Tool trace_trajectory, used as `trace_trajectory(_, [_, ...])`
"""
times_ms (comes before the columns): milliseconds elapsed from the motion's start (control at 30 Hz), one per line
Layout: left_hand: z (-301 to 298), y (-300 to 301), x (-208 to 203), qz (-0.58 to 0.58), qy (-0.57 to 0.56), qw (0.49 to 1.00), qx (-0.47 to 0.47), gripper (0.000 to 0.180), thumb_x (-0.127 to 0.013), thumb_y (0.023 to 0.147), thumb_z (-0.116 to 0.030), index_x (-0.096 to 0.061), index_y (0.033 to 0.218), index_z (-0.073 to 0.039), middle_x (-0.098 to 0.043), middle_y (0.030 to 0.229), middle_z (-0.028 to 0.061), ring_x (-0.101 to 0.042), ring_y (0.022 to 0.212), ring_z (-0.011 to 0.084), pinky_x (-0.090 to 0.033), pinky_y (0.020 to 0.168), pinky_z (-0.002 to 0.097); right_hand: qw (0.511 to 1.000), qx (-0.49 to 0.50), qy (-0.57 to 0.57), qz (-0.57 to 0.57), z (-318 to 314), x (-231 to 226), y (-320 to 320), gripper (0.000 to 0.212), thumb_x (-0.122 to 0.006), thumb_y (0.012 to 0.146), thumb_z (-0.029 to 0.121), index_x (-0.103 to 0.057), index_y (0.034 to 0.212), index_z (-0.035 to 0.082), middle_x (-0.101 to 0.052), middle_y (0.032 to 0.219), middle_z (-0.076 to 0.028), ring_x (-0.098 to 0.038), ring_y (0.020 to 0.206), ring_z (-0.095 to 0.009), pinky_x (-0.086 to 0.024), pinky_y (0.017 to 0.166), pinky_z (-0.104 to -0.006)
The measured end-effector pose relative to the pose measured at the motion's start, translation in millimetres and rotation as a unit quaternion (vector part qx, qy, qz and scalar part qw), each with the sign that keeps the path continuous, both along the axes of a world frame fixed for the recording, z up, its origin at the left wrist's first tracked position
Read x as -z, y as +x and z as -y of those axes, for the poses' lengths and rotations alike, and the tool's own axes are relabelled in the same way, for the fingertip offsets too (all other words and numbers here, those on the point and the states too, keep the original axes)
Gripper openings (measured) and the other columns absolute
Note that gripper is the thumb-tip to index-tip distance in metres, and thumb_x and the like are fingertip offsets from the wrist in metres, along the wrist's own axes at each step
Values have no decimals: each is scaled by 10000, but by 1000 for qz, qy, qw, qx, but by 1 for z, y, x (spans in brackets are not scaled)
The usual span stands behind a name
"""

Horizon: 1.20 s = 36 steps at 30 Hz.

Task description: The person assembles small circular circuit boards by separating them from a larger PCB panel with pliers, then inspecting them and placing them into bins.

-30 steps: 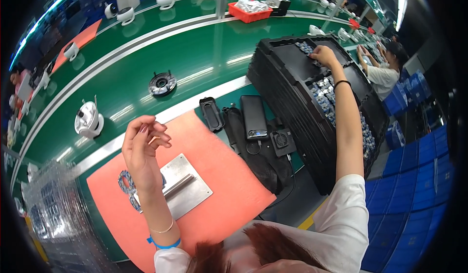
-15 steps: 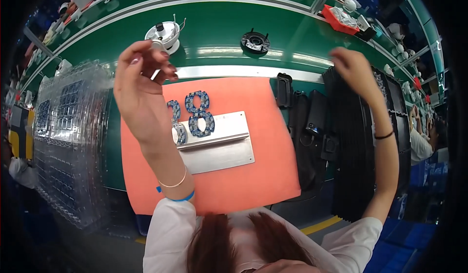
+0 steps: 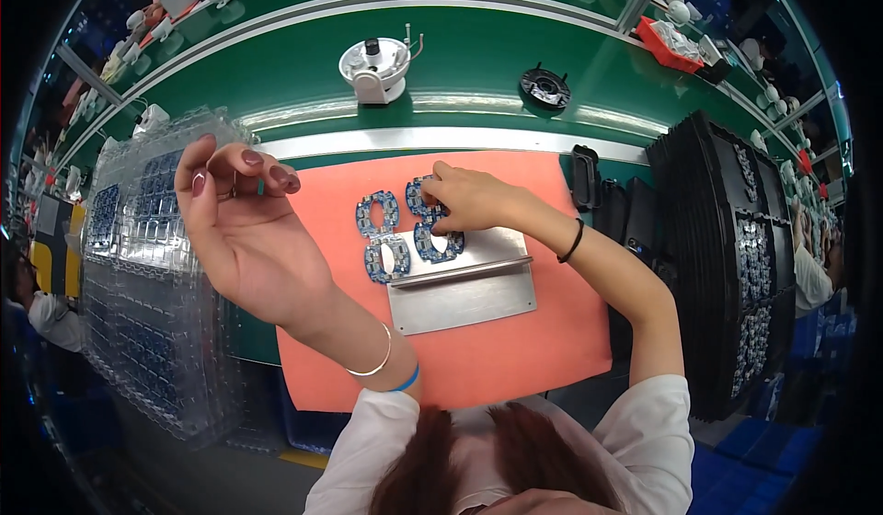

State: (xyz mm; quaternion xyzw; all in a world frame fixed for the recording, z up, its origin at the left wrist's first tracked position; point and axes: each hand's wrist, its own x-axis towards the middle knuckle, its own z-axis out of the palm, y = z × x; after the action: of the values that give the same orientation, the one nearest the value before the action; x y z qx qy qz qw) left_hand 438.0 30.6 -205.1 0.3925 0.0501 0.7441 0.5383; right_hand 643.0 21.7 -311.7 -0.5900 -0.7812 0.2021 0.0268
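Two pairs of joined blue ring-shaped circuit boards lie side by side, partly on a silver metal plate (image 3: 469, 305) with a raised bar. The left pair of circuit boards (image 3: 379, 256) is uncovered. On the right pair of circuit boards (image 3: 445, 246) rests my right hand (image 3: 474, 198), its thumb and fingers bent around the upper ring and hiding part of it. My left hand (image 3: 253, 239) is raised to the left of the boards, palm up. Its fingers are loosely curled and apart, with nothing visible in them.
An orange mat (image 3: 322, 359) lies under the plate. Stacked clear trays (image 3: 147, 285) of boards stand left, black trays (image 3: 704, 239) right. Beyond, a white camera-like unit (image 3: 375, 69) and a black round part (image 3: 544, 87) sit on the green belt (image 3: 469, 55).
My right hand has come from above the black trays at the right to the right pair of boards. My left hand has moved left and lower, uncovering the left pair. The view has shifted.
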Motion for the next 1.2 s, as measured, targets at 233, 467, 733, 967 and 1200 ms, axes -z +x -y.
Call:
trace_trajectory(233, [-20,-8,1,-279,74,949,-124,300,-416,905,-197,-534,1090,7,-605,859,116,-569,738,183,-469,605,278,984,55,141,-97,11,-25,2,314,-709,673,164,-516,866,9,-455,931,-125,-523,821,-272,-457,713,-350])
trace_trajectory(467, [20,37,-9,-579,140,800,-68,328,-474,917,-307,-553,987,3,-602,803,175,-593,702,280,-454,568,342,859,158,478,-92,82,-112,-40,298,-727,624,55,-539,851,15,-468,889,-105,-509,785,-275,-437,636,-359])
trace_trajectory(733, [56,70,-26,-409,79,906,-70,349,-475,939,-250,-496,691,-5,-457,455,85,-439,370,184,-321,379,292,746,110,637,-161,128,-131,-36,451,-757,626,21,-579,1038,63,-453,993,-101,-508,785,-200,-449,621,-270])
trace_trajectory(967, [71,97,-18,-320,98,941,-49,371,-451,945,-220,-472,650,3,-471,529,37,-414,455,68,-309,408,224,711,234,528,-402,130,-123,-8,359,-353,963,288,-476,1047,-39,-528,875,-98,-497,704,-113,-418,620,-205])
trace_trajectory(1200, [83,134,-10,-303,84,949,24,338,-389,965,-212,-429,703,-2,-424,498,46,-381,431,94,-309,400,256,630,307,558,-445,112,-114,-2,471,-256,984,374,-432,715,31,-447,547,-3,-395,479,-54,-273,453,-192])
